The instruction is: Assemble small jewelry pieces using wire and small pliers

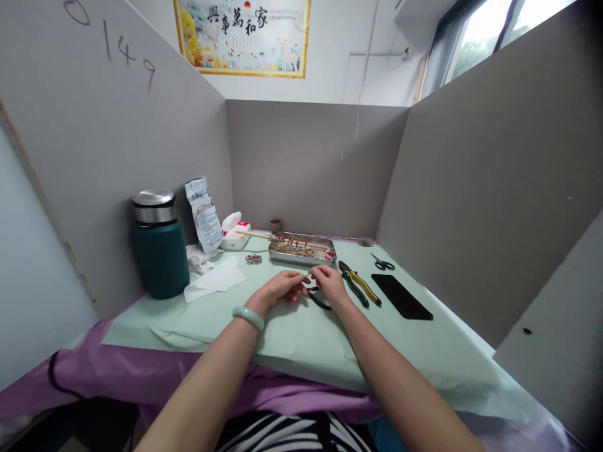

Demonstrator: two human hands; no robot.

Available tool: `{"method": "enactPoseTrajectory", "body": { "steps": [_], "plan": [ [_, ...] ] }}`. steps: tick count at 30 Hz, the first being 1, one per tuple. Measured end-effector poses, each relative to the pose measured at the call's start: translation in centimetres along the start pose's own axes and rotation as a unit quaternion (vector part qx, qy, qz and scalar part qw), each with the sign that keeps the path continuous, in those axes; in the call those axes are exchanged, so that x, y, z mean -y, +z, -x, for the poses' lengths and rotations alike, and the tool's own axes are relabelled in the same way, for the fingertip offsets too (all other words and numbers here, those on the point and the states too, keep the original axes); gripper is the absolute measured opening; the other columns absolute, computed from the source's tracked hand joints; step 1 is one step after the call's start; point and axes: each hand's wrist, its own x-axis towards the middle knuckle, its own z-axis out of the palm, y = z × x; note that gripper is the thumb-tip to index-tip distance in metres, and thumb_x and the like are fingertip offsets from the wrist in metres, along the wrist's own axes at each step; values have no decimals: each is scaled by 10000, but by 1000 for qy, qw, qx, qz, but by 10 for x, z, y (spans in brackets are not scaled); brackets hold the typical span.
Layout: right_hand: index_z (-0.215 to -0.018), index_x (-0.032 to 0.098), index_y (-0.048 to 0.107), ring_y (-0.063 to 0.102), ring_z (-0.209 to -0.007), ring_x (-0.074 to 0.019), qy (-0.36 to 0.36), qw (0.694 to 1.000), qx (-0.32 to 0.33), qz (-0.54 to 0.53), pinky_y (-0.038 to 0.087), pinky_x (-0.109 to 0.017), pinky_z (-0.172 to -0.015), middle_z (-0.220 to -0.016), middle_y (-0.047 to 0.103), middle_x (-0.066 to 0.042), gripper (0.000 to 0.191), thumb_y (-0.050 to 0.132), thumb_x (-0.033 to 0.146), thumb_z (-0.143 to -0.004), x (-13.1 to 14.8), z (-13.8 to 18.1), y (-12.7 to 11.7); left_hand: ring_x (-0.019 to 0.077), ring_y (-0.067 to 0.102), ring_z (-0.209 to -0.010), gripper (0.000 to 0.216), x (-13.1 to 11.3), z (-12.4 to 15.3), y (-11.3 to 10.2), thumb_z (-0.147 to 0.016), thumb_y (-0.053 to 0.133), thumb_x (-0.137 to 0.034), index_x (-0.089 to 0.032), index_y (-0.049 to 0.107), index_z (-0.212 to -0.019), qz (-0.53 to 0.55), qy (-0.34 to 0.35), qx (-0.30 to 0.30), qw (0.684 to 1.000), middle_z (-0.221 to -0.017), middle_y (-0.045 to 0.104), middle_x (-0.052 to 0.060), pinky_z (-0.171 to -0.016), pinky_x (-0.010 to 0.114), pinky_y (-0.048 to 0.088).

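My left hand, with a pale green bangle on its wrist, and my right hand meet fingertip to fingertip over the pale green table cover. Both pinch a tiny piece between them, too small to name. Black-handled pliers lie under my right hand, touching the palm. Just behind the hands stands a metal tray holding small red and mixed beads.
Green and yellow pliers, small scissors and a black phone lie to the right. On the left are a dark green flask, a plastic packet, tissues, a small bead cluster. Grey partition walls enclose the desk.
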Motion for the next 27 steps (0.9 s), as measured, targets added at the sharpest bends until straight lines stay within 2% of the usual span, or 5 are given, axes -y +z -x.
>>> {"method": "enactPoseTrajectory", "body": {
  "steps": [5,12,17,21,27],
  "plan": [
    [-694,158,629,377,-460,-93,3,1000,12,0,305,-228,-460,-507,499,26,256,548,400,-722,2,2,1,30,359,-338,307,1,0,1,-744,593,-425,-130,591,-830,-37,32,-2,999,-576,561,-23,-352,188,232],
    [-681,156,629,380,-453,-88,11,1000,17,-8,300,-227,-455,-522,523,26,260,567,407,-706,5,3,2,53,458,-379,401,0,-2,2,-778,539,-486,-107,602,-896,-1,5,-7,1000,-767,677,104,-379,201,292],
    [-697,156,649,383,-457,-84,24,999,-26,-29,286,-226,-445,-552,543,22,262,583,409,-689,-2,0,0,64,475,-381,316,0,-2,1,-787,549,-387,-120,579,-952,24,-8,-26,999,-785,688,116,-376,201,295],
    [-632,157,622,371,-446,-78,70,993,-49,-82,252,-225,-417,-543,529,26,244,618,400,-648,-3,-3,-2,71,503,-413,295,-2,-2,0,-739,574,-231,-142,564,-1020,56,20,-47,997,-811,685,89,-407,204,357],
    [-618,152,598,374,-456,-71,140,972,-35,-184,229,-209,-402,-543,516,30,212,670,351,-595,2,-2,-4,99,566,-530,289,-6,1,0,-706,615,-200,-137,585,-987,89,42,-32,995,-868,656,94,-483,235,442]
  ]
}}
